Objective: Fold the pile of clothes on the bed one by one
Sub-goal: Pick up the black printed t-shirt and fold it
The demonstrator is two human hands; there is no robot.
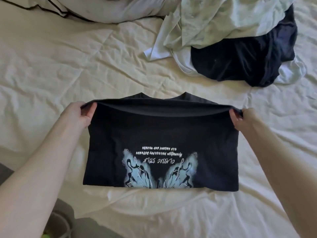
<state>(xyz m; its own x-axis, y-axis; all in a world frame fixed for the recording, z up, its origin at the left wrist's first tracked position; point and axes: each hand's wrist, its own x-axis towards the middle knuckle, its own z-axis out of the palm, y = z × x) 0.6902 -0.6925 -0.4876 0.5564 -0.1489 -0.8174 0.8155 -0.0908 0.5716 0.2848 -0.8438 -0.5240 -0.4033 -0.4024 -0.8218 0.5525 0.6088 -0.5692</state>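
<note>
Left hand point(80, 115) pinches the black t-shirt point(159, 143) at its left corner of the lifted edge; right hand point(243, 119) pinches the right corner. Shirt's long axis runs hand to hand, collar beyond. Unfolded pile point(231, 40) beyond shirt, right.

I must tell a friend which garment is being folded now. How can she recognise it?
On the cream bed sheet, look nearest the viewer, between both hands. It is the black T-shirt, unlike the plain dark garment in the far pile: it bears a pale blue butterfly print.

wrinkled cream bedsheet point(51, 66), white pillow with black piping point(96, 9) at the head, grey floor point(6, 170) at lower left
</note>
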